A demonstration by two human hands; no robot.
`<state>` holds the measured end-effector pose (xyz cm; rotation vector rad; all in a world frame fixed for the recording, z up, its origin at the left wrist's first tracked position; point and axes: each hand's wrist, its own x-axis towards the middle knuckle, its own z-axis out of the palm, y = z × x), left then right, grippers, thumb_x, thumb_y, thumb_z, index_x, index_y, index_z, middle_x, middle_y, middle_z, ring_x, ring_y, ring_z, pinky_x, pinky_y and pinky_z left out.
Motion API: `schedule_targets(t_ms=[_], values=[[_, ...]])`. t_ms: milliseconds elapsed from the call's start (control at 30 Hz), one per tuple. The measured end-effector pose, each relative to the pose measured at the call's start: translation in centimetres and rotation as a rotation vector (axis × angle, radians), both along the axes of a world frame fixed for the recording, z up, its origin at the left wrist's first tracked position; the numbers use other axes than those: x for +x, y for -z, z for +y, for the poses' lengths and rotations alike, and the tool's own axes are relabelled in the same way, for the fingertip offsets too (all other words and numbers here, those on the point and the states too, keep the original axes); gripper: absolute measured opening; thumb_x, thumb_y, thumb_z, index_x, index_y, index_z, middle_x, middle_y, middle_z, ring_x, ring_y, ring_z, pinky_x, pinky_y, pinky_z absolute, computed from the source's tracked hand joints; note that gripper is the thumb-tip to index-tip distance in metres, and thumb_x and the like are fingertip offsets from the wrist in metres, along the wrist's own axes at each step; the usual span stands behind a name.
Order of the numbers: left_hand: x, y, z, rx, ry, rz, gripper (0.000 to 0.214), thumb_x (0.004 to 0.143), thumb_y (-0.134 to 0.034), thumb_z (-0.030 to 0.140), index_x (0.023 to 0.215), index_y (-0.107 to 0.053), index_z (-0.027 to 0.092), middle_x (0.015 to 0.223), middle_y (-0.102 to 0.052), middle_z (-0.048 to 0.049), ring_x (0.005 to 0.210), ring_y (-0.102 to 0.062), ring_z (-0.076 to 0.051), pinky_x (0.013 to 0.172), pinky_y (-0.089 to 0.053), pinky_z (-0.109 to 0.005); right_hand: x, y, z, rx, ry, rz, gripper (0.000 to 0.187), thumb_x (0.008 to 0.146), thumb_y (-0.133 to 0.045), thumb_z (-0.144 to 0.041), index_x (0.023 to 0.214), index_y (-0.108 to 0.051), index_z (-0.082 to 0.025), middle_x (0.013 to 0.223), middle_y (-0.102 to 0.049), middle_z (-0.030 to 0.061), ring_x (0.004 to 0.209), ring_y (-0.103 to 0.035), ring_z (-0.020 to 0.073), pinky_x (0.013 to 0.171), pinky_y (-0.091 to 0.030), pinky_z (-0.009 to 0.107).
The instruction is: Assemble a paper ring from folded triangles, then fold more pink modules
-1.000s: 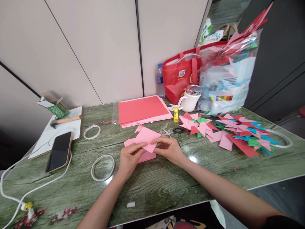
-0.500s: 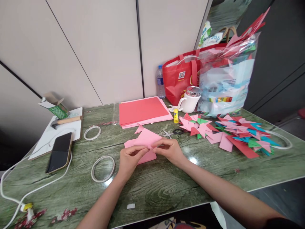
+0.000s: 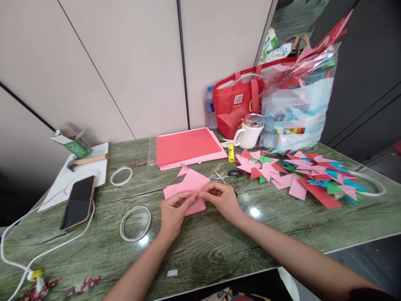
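A folded sheet of pink paper (image 3: 194, 180) is pinched at its near edge between my two hands, held just above the table. My left hand (image 3: 175, 210) grips it with thumb and forefinger. Close beside, my right hand (image 3: 221, 198) pinches the same edge, and the fingertips of both hands nearly touch. Under the hands lies a small stack of pink paper (image 3: 199, 207), partly hidden by them. A little pink folded piece (image 3: 182, 170) sits just behind. Scissors (image 3: 220, 177) with black handles lie beyond my right hand, partly covered by it.
Red and pink sheets (image 3: 189, 146) lie at the back. A glue stick (image 3: 231, 153), white mug (image 3: 250, 133) and red bag (image 3: 230, 109) stand right of them. Colourful folded papers (image 3: 322, 175) spread at right. Tape rolls (image 3: 135, 239), a phone (image 3: 78, 202) and a hammer (image 3: 90, 159) are left.
Both hands keep their pinch on the pink paper. The left hand has shifted slightly right, the right hand slightly left, and more of the scissors shows.
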<state>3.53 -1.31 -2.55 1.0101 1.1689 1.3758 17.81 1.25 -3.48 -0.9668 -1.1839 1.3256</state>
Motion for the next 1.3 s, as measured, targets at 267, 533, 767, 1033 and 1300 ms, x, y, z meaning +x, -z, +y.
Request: schedule_targets(t_ms=[267, 533, 767, 1033, 1300], values=[[-0.30, 0.19, 0.16, 0.019, -0.029, 0.108, 0.013, 0.060, -0.074, 0.024, 0.069, -0.072, 0.015, 0.071, -0.072, -0.0061, 0.069, -0.067, -0.020, 0.071, -0.054, -0.032, 0.04, 0.21, 0.09, -0.012, -0.056, 0.015, 0.027, 0.055, -0.076, -0.038, 0.063, -0.062, -0.016, 0.057, -0.061, -0.0002, 0.052, -0.056, 0.0129, 0.052, -0.047, 0.026], [-0.05, -0.06, -0.13, 0.048, -0.020, 0.073, 0.012, 0.062, -0.073, 0.025, 0.068, -0.071, 0.014, 0.070, -0.072, -0.0054, 0.068, -0.068, -0.020, 0.072, -0.056, -0.034, -0.26, 0.00, -0.09, 0.009, 0.009, -0.040, 0.028, 0.058, -0.075, -0.038, 0.057, -0.058, -0.016, 0.054, -0.060, 0.0002, 0.050, -0.054, 0.0118, 0.051, -0.045, 0.025], [0.02, 0.17, -0.06, -0.004, -0.079, -0.045, 0.039, 0.058, -0.076, 0.023, 0.095, -0.069, 0.013, 0.058, -0.066, 0.0032, 0.062, -0.067, -0.017, 0.074, -0.057, -0.036, -0.63, 0.39, -0.08, -0.083, 0.004, 0.169, 0.050, 0.051, -0.080, -0.028, 0.083, -0.042, -0.022, 0.057, -0.059, -0.0063, 0.047, -0.055, 0.0109, 0.049, -0.047, 0.023], [0.04, -0.11, -0.12, -0.008, -0.014, -0.128, 0.090, 0.063, -0.073, 0.021, 0.139, -0.025, 0.020, 0.072, -0.072, 0.0007, 0.067, -0.068, -0.016, 0.075, -0.056, -0.037, -0.53, 0.11, -0.07, -0.084, -0.067, 0.119, 0.045, 0.055, -0.077, -0.028, 0.090, -0.051, -0.018, 0.073, -0.064, 0.0004, 0.063, -0.060, 0.0138, 0.056, -0.049, 0.024], [-0.28, -0.08, 0.00, -0.083, 0.023, -0.042, 0.084, 0.060, -0.075, 0.024, 0.133, -0.036, 0.013, 0.070, -0.073, -0.0013, 0.070, -0.068, -0.018, 0.076, -0.055, -0.037, -0.14, 0.66, 0.27, -0.040, -0.082, 0.040, 0.048, 0.054, -0.078, -0.029, 0.092, -0.052, -0.018, 0.084, -0.064, 0.0018, 0.076, -0.061, 0.0160, 0.068, -0.049, 0.027]])
